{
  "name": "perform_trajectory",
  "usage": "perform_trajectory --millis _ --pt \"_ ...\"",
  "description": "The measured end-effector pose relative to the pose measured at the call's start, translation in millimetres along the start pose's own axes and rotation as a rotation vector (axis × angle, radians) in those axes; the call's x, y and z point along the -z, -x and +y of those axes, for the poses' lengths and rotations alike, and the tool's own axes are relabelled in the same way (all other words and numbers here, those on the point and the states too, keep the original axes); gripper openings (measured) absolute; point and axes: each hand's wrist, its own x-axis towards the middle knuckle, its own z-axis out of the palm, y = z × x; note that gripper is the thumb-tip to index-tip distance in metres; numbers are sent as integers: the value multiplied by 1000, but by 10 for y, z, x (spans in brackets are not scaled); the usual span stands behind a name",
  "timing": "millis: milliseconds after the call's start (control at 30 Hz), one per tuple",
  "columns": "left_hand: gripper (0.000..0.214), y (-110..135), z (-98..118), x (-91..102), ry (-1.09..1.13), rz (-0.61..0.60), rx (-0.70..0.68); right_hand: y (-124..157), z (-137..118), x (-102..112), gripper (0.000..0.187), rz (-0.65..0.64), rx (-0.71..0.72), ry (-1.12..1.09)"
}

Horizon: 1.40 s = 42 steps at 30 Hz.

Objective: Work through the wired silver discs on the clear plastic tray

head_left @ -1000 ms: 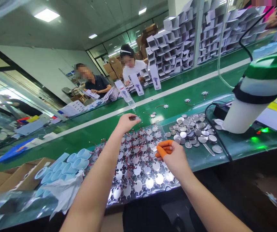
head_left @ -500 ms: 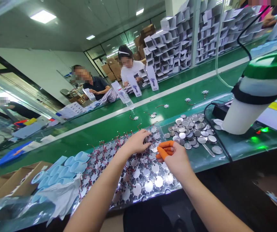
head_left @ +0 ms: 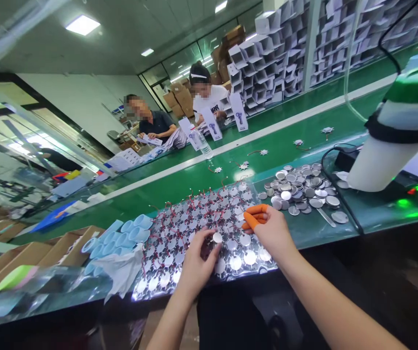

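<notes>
The left hand (head_left: 197, 260) sits low over a lit sheet of star-shaped metal boards (head_left: 194, 228) strung with red wires. Its grip is narrow, the fingertips (head_left: 209, 236) against a small silver disc (head_left: 217, 237) lying among the boards; whether the disc is pinched, I cannot tell. The right hand (head_left: 272, 231) rests at the far edge of the boards, its grip curled closed, orange finger cots (head_left: 254, 216) on the fingers and nothing visible in it. A heap of silver discs (head_left: 296, 189) lies just beside the boards on the glass worktop (head_left: 376, 214). Pale blue plastic sleeves (head_left: 128, 236) lie on the other side, near a cardboard box (head_left: 66, 253). Beyond, a green conveyor belt (head_left: 179, 187) carries a few loose star boards (head_left: 263, 152).
</notes>
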Motion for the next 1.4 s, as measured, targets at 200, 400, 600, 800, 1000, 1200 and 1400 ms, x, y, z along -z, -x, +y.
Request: perform_trajectory --millis 200,400,600,800,1000,1200,1400 --pt "40 287 -19 26 -232 57 -120 40 163 -82 17 -92 -37 69" --pt "40 50 95 85 -212 -156 -175 92 413 -190 9 -222 -63 239" --pt "32 -20 146 71 -199 -157 -71 78 603 -199 10 -279 42 430" --pt "32 14 110 61 -186 -124 -45 70 682 -203 10 -279 86 513" --pt "32 44 79 54 -178 -106 -58 120 627 -220 11 -296 110 559" --pt "34 29 118 121 -114 -171 -64 138 569 -207 10 -332 252 589" --pt "28 -89 97 166 -64 -210 17 91 589 -226 9 -314 38 369"
